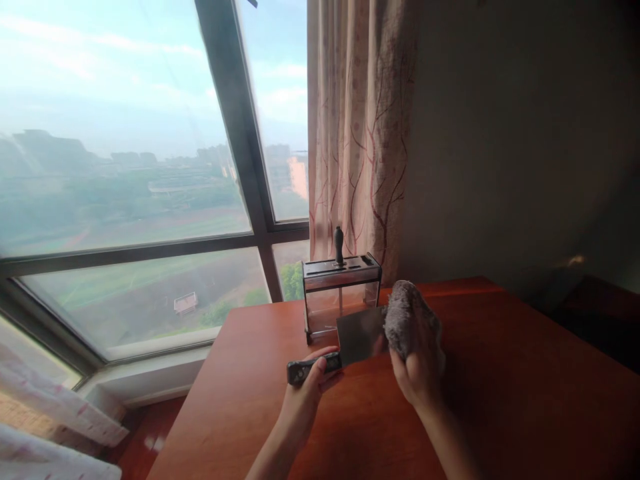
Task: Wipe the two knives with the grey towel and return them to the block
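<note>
My left hand is closed around the black handle of a cleaver, whose broad dark blade points to the right above the table. In my right hand is a bunched grey fluffy cloth, which meets the far end of the blade and covers its tip. Just behind the blade stands a knife block with clear sides and a slotted metal top. Another knife's dark handle rises upright from that top.
The reddish-brown wooden table extends under both hands. A large window fills the left side, with a patterned curtain beside it behind the table. A dark wall lies to the right, and a pale curtain hangs at lower left.
</note>
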{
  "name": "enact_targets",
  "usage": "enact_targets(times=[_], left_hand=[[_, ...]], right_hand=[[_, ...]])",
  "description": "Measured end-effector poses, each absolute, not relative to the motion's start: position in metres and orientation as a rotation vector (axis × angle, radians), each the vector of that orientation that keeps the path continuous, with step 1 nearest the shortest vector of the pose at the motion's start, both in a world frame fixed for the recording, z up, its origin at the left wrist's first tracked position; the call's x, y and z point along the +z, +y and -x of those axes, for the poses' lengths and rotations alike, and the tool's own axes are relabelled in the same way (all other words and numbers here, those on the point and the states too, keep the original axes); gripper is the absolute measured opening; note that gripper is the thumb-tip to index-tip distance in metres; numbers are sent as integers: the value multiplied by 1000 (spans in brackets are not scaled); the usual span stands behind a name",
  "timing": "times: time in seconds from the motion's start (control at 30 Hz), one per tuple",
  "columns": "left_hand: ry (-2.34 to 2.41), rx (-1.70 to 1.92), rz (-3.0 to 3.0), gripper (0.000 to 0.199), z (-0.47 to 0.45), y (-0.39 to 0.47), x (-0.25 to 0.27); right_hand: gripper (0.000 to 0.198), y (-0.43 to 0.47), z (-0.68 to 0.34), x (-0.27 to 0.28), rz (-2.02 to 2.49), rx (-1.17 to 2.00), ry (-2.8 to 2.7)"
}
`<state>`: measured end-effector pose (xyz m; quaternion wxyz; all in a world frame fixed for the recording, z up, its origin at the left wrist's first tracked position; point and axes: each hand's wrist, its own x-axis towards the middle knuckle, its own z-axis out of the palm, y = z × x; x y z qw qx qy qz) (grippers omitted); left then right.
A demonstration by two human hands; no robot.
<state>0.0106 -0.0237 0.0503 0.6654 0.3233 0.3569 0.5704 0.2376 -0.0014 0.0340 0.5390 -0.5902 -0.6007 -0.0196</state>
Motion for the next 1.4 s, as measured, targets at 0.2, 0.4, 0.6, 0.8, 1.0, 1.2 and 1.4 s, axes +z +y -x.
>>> enact_targets(times=[0.2, 0.4, 0.6, 0.8, 1.0, 1.2, 1.4], left_hand=[[767, 1289, -668, 38, -9, -22, 53], [747, 1272, -665, 39, -9, -23, 54], [760, 1259, -673, 40, -9, -22, 53], [754, 1260, -683, 34, -13, -24, 53], [717, 1285, -700, 26, -9, -23, 59], [603, 1233, -646, 26, -1, -21, 57], [614, 1185, -683, 28, 5, -18, 50]], right_hand=[[77, -9, -203, 45, 1415, -362, -1653], [76, -15, -198, 49, 1409, -363, -1747], [76, -14, -201, 48, 1360, -337, -1775], [82, -33, -172, 52, 1264, -259, -2014], [82, -31, -168, 64, 1140, -227, -2191], [78, -14, -204, 71, 1051, -308, -2244], [69, -3, -242, 70, 1206, -287, -1986]])
